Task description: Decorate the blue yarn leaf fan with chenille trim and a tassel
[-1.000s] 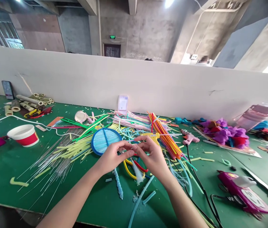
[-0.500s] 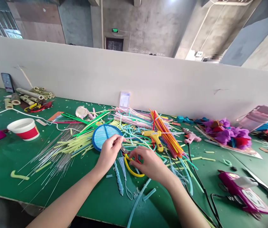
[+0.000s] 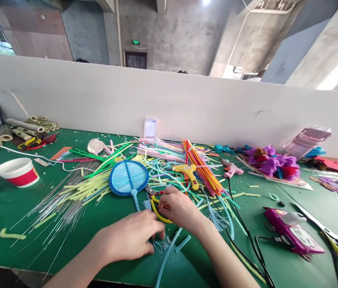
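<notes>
My left hand (image 3: 134, 234) reaches palm-down over the table, thumb and forefinger apart, beside the thin blue cord loop (image 3: 157, 246) of a tassel. The tassel's threads (image 3: 147, 204) show just beyond its knuckles. Above lies a round blue fan (image 3: 129, 179) with a fuzzy handle (image 3: 135, 198) running down behind the hand. My right hand (image 3: 177, 208) is over the pliers (image 3: 160, 215) with yellow and red handles, fingers curled together; whether they hold anything is hidden. A pale blue strip (image 3: 169, 252) lies between my forearms.
Pipe cleaners (image 3: 91, 188) and bare wires (image 3: 63, 204) cover the middle left. A yellow glue gun (image 3: 189, 174) and a pink one (image 3: 231, 169) lie beyond, cables trailing right. A paper cup (image 3: 19, 173) stands left; a magenta power strip (image 3: 295, 232) and scissors (image 3: 321, 226) lie right.
My left hand has left the pliers' tip area and come down toward the tassel loop, its fingers parting. My right hand stays near the pliers. The view has turned slightly right.
</notes>
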Tool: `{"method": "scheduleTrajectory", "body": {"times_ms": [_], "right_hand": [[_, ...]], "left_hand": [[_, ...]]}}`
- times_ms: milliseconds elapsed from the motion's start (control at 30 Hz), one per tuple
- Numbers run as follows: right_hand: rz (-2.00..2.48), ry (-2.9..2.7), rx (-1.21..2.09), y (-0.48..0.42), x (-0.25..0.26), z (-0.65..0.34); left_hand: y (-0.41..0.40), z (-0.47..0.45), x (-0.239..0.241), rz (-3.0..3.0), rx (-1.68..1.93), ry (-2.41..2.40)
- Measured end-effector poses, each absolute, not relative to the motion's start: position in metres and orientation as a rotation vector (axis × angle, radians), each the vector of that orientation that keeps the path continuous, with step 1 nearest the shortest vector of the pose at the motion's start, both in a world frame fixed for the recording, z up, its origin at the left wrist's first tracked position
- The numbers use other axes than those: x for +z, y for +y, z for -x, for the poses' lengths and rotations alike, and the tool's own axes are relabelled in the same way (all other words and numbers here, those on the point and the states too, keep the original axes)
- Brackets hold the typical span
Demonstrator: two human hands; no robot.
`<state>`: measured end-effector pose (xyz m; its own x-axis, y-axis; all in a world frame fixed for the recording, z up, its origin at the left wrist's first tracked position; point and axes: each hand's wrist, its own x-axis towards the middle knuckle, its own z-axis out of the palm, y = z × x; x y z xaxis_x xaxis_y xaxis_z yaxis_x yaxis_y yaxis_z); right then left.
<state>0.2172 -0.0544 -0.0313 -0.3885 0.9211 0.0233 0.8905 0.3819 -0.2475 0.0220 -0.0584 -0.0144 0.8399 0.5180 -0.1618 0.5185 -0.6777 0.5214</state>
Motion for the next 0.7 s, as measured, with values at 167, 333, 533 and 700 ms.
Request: {"method": "scheduleTrajectory", "body": {"times_ms": [167,333,533,700], "right_hand": [[1.659,-2.509,0.208,-0.057,-0.032,-0.216],[1.666,-2.559,0.187,-0.059,-0.032,-0.211],[1.695,-2.562,0.21,-0.06,-0.03,-0.21],[1.673,-2.529,0.3,-0.058,-0.024,-0.225]], "left_hand": [[-0.067,-0.031,-0.024,-2.555,-0.03,0.763],[-0.067,-0.03,-0.016,-2.573,0.028,0.734],[-0.045,0.001,0.029,-2.442,0.539,1.032],[-0.006,0.058,0.042,-2.638,0.835,1.677]]}}
